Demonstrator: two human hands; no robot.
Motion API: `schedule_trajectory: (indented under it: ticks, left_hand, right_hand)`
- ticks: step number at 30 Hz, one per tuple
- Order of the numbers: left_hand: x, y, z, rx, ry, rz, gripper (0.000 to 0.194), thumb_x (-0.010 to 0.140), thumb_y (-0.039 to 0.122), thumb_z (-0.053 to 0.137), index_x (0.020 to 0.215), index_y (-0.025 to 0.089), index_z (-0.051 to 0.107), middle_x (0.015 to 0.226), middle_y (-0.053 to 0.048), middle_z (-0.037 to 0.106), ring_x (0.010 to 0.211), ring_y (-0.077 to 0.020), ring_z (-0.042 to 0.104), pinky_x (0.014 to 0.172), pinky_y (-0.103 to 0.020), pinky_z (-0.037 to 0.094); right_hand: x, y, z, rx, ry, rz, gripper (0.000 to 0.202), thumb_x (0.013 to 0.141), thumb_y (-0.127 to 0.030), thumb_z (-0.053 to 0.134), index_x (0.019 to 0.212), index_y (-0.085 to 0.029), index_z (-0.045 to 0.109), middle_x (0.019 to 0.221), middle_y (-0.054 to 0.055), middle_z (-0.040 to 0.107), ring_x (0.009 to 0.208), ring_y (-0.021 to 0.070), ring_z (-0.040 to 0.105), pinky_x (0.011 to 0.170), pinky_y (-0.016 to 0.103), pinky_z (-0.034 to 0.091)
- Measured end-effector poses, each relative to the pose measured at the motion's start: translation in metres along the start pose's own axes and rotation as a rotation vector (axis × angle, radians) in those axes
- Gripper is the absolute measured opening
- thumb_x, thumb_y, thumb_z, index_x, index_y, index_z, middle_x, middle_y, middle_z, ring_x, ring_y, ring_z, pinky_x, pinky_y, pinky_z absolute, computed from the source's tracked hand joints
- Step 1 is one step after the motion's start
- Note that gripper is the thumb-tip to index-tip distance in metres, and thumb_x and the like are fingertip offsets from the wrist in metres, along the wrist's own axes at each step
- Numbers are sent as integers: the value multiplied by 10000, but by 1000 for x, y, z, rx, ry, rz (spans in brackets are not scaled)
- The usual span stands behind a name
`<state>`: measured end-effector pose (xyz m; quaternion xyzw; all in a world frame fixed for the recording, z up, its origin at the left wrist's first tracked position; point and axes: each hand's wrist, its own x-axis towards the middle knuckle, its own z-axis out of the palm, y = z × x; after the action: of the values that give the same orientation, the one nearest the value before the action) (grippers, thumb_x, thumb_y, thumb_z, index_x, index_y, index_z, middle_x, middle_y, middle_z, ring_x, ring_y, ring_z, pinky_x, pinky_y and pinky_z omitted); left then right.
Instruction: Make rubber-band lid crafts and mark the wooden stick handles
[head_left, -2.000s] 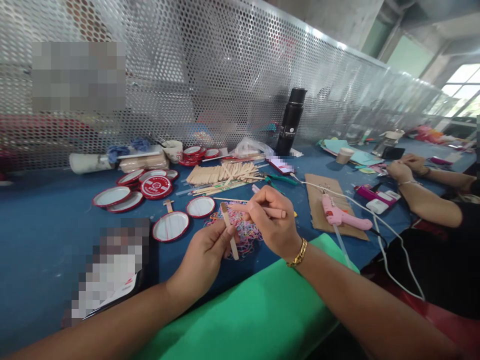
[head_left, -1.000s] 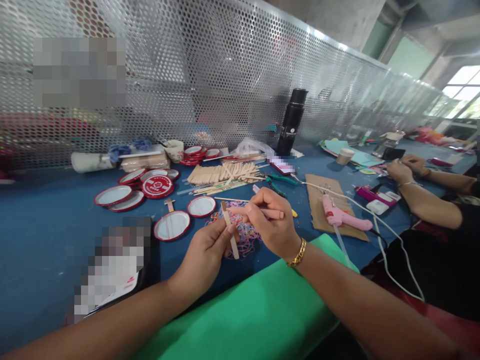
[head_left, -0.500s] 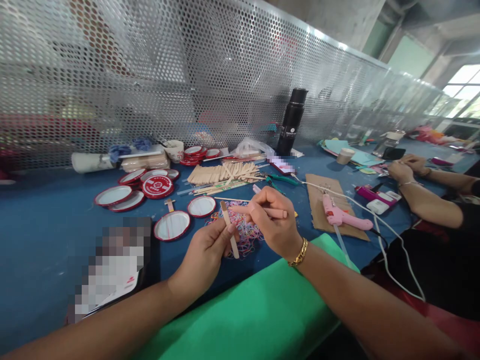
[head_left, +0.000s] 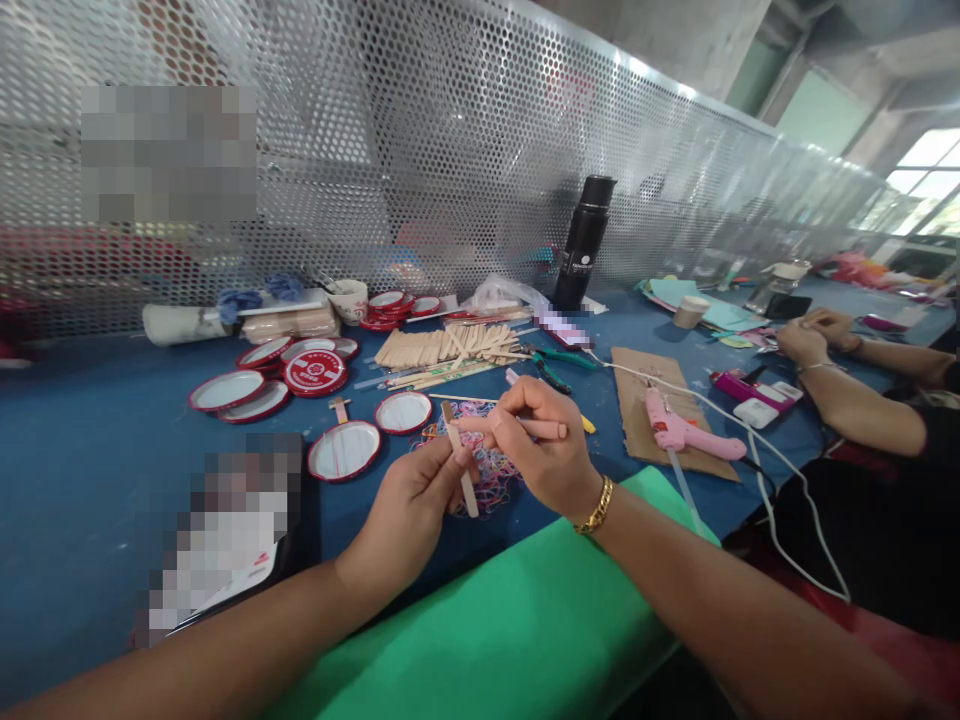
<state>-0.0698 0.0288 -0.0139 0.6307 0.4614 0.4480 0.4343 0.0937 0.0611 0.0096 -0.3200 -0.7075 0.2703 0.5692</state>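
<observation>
My left hand [head_left: 420,490] pinches a wooden craft stick [head_left: 468,488], whose upper end looks brown. In my right hand [head_left: 544,440] is a peach-coloured marker [head_left: 541,428], its tip touching or very near the stick's upper part. Beneath both hands lies a tangle of multicoloured thread [head_left: 499,465]. Left of them is a jar lid [head_left: 345,452] with a short stick piece [head_left: 340,410] at its top edge. Another lid [head_left: 403,412] lies beside it.
Lids [head_left: 315,372] and a phone [head_left: 225,550] lie left. Behind are a pile of craft sticks [head_left: 442,345], pliers [head_left: 553,372] and a black bottle [head_left: 583,245]. Rightward, a pink glue gun [head_left: 679,430] rests on cardboard [head_left: 630,400] by a white cable. Another person's hands [head_left: 806,345] work beyond.
My right hand has shifted slightly left and down, bringing the marker's tip from just off the stick to its upper part. The left hand stays almost still.
</observation>
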Motion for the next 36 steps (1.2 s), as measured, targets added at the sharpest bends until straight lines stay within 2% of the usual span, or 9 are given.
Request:
schedule_trajectory:
  ticks: [9, 14, 18, 22, 25, 27, 30, 33, 36]
  left_hand:
    - [-1, 2, -1, -4, -3, -3, 401, 946, 469, 524, 638, 211, 518, 551, 52, 456, 519, -124, 414, 516, -250, 328]
    - [-2, 6, 0, -44, 1, -15, 403, 937, 496, 544, 659, 204, 556, 550, 53, 452, 515, -124, 420, 507, -246, 331]
    - [-4, 5, -2, -32, 21, 4, 423, 944, 498, 544, 647, 197, 573, 564, 40, 466, 540, -135, 467, 532, -254, 360]
    - [-5, 4, -5, 5, 59, 39, 415, 951, 492, 542, 682, 191, 634, 619, 10, 529, 598, -158, 509, 572, -267, 394]
    - [-4, 6, -9, 48, 98, 110, 394, 953, 459, 552, 691, 193, 677, 752, -32, 615, 723, -187, 566, 663, -279, 438]
    - [-3, 8, -11, 57, 121, 129, 380, 951, 450, 558, 698, 200, 693, 793, -40, 624, 771, -199, 580, 701, -284, 449]
    - [-3, 10, -11, 19, 116, 92, 372, 947, 466, 563, 712, 204, 685, 780, -34, 621, 735, -196, 572, 679, -285, 452]
    - [-3, 9, -10, -32, 81, 45, 402, 945, 514, 556, 714, 201, 660, 703, -17, 596, 641, -177, 535, 607, -279, 428]
    - [-4, 6, -9, -51, 57, 22, 444, 945, 561, 540, 718, 197, 652, 607, 8, 537, 572, -161, 491, 565, -273, 394]
  right_hand:
    - [1, -2, -2, -29, 4, -2, 193, 878, -215, 568, 689, -219, 532, 611, -34, 574, 568, 116, 540, 557, 275, 434]
    - [3, -1, -4, -2, 134, 4, 194, 927, -241, 565, 734, -222, 552, 661, -21, 602, 610, 129, 577, 604, 298, 494]
    - [8, 6, -4, 74, 212, 4, 88, 969, -305, 580, 953, -233, 628, 806, -3, 679, 673, 128, 634, 675, 305, 560]
    - [12, 15, -7, 93, 255, 13, 140, 973, -322, 603, 1070, -236, 655, 1044, 51, 743, 840, 152, 707, 771, 322, 591]
    - [17, 15, -12, 82, 239, 66, 157, 969, -331, 606, 1056, -218, 672, 1136, 81, 746, 901, 166, 723, 814, 334, 598]
    - [21, 11, -18, 66, 232, 96, 189, 980, -343, 578, 1074, -212, 679, 1078, 77, 753, 855, 158, 723, 796, 327, 602]
    - [26, 6, -29, 23, 205, 111, 244, 995, -365, 547, 1131, -213, 679, 979, 58, 752, 816, 153, 721, 781, 318, 600]
    - [30, 10, -40, -99, 74, 144, 254, 996, -369, 547, 1134, -211, 690, 975, 59, 760, 821, 160, 721, 767, 312, 582]
    - [31, 21, -46, -322, -66, 166, 206, 977, -329, 572, 1065, -215, 719, 1039, 65, 768, 905, 185, 716, 833, 342, 553]
